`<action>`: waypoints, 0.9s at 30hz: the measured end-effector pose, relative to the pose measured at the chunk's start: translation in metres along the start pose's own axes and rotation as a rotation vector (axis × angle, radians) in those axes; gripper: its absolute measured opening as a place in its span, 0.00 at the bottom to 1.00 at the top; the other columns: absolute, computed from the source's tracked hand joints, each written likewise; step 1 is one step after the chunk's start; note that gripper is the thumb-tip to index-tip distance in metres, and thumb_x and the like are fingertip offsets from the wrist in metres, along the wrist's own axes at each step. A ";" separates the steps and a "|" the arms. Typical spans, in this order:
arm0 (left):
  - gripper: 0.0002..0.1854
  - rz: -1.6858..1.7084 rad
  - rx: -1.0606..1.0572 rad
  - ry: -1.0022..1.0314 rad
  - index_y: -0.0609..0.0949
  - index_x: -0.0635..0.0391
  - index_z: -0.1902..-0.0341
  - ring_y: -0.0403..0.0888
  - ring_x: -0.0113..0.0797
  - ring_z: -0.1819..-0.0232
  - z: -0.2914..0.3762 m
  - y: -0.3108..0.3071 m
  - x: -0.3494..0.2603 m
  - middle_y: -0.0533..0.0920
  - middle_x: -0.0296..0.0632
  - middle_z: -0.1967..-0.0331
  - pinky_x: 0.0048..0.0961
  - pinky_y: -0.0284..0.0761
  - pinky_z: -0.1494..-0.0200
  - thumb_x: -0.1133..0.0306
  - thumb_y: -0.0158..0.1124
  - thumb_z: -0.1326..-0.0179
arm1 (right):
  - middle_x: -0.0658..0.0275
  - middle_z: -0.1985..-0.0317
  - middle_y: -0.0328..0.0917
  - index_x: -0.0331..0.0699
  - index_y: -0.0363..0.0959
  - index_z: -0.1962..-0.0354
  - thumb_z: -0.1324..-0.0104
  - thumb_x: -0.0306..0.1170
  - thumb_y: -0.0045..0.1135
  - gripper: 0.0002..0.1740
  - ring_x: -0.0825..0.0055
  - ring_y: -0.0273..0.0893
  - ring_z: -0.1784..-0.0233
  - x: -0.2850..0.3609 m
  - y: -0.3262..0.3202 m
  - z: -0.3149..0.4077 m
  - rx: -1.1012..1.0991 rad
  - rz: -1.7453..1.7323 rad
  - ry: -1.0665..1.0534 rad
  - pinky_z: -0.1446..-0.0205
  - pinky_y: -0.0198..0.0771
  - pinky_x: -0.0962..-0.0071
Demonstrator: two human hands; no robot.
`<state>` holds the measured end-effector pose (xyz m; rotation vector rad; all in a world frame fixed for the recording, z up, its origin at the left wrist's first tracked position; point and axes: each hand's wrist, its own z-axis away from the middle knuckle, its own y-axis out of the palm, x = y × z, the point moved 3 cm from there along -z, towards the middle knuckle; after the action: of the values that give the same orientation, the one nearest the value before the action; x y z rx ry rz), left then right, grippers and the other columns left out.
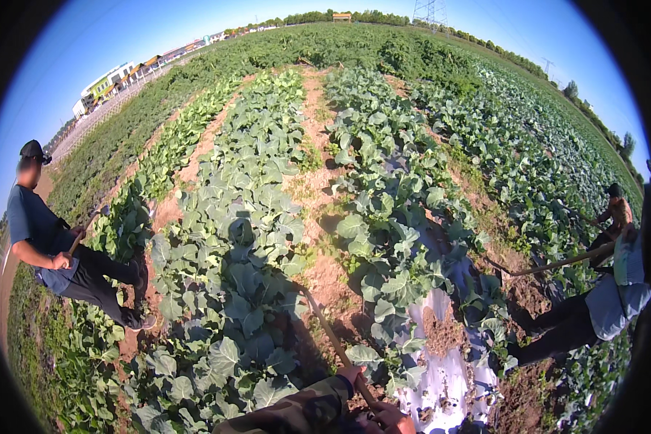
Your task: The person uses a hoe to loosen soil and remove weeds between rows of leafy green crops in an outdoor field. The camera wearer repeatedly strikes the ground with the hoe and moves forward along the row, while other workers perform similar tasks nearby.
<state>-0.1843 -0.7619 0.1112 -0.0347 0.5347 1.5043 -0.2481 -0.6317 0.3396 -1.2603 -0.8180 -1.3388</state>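
Observation:
My left hand (352, 375), at the end of a camouflage sleeve, is closed around the wooden handle (328, 331) of a long tool. Lower down the same handle, near the picture's bottom edge, my right hand (391, 416) grips it too. The handle slants up and left to the shaded soil between two rows of leafy brassica plants (260, 163); the tool's head is in shadow at the leaves, and its kind cannot be told. White plastic mulch film (439, 374) with clods of soil on it lies right of my hands.
At the left a person (49, 233) in a cap holds a wooden-handled tool. A person in light clothing (613, 304) at the right holds another long handle (564, 263), with one more person (616, 211) behind. A bare soil path (314, 195) runs ahead between the crop rows.

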 end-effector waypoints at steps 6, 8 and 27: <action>0.08 0.108 0.023 0.027 0.70 0.59 0.81 0.68 0.32 0.89 0.001 0.002 0.001 0.69 0.38 0.90 0.25 0.66 0.86 0.75 0.58 0.51 | 0.55 0.68 0.70 0.32 0.70 0.74 0.49 0.33 0.53 0.11 0.65 0.69 0.69 -0.003 0.007 0.000 -0.070 0.134 -0.184 0.67 0.64 0.70; 0.07 0.137 -0.006 0.040 0.71 0.60 0.80 0.68 0.31 0.89 0.003 0.003 0.001 0.69 0.38 0.90 0.25 0.66 0.86 0.75 0.58 0.51 | 0.55 0.68 0.70 0.32 0.70 0.74 0.49 0.33 0.53 0.11 0.65 0.69 0.69 0.001 0.006 0.000 -0.100 0.153 -0.221 0.67 0.64 0.70; 0.08 0.125 0.069 0.045 0.70 0.60 0.77 0.69 0.34 0.88 0.014 0.009 -0.003 0.70 0.40 0.89 0.28 0.67 0.86 0.71 0.57 0.49 | 0.58 0.61 0.73 0.35 0.72 0.78 0.51 0.39 0.57 0.14 0.64 0.75 0.68 0.008 -0.016 -0.003 -0.055 0.440 -0.128 0.69 0.71 0.70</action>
<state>-0.1882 -0.7586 0.1273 0.0187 0.6343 1.6086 -0.2632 -0.6331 0.3495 -1.4800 -0.5488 -0.9393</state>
